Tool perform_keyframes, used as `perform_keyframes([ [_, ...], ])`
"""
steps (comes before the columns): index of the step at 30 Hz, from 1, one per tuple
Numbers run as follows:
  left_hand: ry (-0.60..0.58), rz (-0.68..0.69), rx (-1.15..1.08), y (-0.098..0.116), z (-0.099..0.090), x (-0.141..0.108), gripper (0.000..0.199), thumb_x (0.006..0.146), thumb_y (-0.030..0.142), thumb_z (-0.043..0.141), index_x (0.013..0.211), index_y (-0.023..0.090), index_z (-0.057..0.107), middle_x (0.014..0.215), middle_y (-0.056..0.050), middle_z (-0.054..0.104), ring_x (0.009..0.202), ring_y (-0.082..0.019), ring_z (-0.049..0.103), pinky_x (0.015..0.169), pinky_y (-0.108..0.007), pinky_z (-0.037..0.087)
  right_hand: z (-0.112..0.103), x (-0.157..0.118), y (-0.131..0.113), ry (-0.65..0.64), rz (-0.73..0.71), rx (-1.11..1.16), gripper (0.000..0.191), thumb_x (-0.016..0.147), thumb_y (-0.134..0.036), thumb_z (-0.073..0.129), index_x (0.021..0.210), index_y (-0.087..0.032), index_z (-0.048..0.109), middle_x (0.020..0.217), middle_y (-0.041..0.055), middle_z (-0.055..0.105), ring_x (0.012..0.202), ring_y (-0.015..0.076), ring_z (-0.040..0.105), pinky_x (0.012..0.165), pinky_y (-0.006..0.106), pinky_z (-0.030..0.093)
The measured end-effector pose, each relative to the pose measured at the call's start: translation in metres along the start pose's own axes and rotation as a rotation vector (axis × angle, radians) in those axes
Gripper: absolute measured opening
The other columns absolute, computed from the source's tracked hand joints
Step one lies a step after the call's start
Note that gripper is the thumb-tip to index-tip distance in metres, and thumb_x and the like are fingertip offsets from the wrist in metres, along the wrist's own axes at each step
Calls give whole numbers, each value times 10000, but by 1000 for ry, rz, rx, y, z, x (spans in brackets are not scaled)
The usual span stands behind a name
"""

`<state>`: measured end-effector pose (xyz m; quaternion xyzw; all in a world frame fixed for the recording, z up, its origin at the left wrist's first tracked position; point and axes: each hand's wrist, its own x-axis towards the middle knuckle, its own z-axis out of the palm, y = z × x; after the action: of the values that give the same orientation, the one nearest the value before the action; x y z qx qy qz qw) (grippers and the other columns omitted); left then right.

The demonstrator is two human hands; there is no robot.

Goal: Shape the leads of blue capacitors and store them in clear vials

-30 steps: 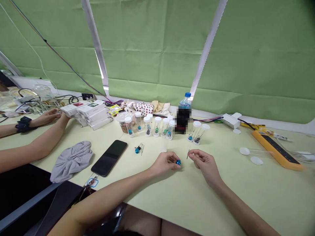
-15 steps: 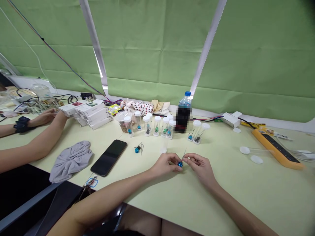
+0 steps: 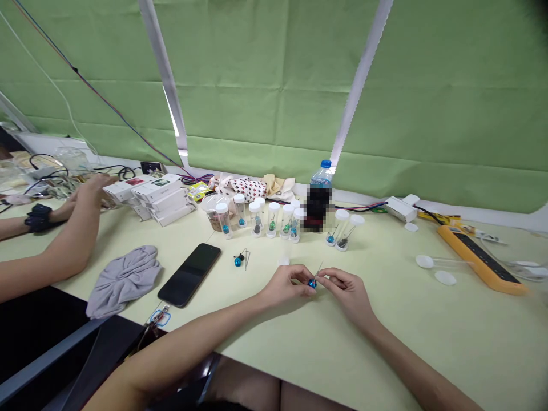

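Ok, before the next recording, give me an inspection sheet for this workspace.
Surface: pale table, matte.
Job's things: blue ball and thin metal pin, overlapping in view, contact unclear; capped tubes stand behind.
Clutter: phone, grey cloth, white boxes, bottle.
Hands: left hand holds the ball; right hand pinches the pin.
Cables: red-and-blue cable; orange power strip at right.
Surroundings: green curtain; co-worker's hand left of the boxes.
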<state>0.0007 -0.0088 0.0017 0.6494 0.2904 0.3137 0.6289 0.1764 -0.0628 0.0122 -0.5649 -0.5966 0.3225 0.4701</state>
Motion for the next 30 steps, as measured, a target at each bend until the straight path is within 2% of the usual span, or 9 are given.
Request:
perform_keyframes([
  [5,30,34,8,-1,-3,2,210,657,247,739,808,127,655,732,-26,611,681,-144,587,655,-274,490,-4,2,-3,-26,-29,-16,328,810,-483,582,973,-199,600,598,-66,283,506,97,300,475,215,301],
  [9,47,68,-50,1,-5,3,261,663,288,743,853,128,664,800,-45,626,723,-159,601,667,-298,519,-8,4,-1,-49,-39,21,338,892,-493,442,1067,-206,485,673,-51,363,559,110,386,516,218,363],
  [12,70,76,-71,3,-7,3,254,671,282,739,863,134,662,817,-47,625,762,-164,602,685,-307,535,-10,5,1,-93,-24,-81,336,937,-480,330,998,-211,522,660,-39,399,552,120,393,527,235,372],
  [15,92,69,-73,6,-7,2,243,677,274,735,863,137,658,825,-54,632,783,-166,603,698,-307,541,-12,5,0,-108,-78,-183,321,945,-434,330,939,-213,564,677,-13,480,592,135,448,560,251,396],
  [21,112,78,-83,7,-7,2,278,670,292,739,890,138,666,831,-57,635,782,-167,599,687,-306,544,-14,4,0,-50,-186,-143,304,932,-354,370,1077,-206,592,794,37,657,672,155,604,659,289,505],
  [24,122,74,-85,6,-7,3,311,676,298,736,934,137,670,828,-58,636,781,-166,594,688,-307,543,-15,2,0,-27,-201,-177,272,930,-367,388,1006,-211,597,822,36,691,708,164,661,712,306,538],
  [27,116,67,-94,5,-8,3,329,678,296,737,959,135,674,834,-62,639,786,-165,588,690,-305,543,-16,0,-1,2,-235,-317,269,944,-381,373,905,-216,582,781,21,698,654,145,670,658,269,536],
  [30,112,63,-104,5,-8,3,321,678,297,738,952,139,679,848,-65,646,801,-171,593,705,-310,542,-16,-1,2,39,-360,-573,277,961,-354,366,889,-210,591,698,0,683,529,119,622,550,234,470],
])
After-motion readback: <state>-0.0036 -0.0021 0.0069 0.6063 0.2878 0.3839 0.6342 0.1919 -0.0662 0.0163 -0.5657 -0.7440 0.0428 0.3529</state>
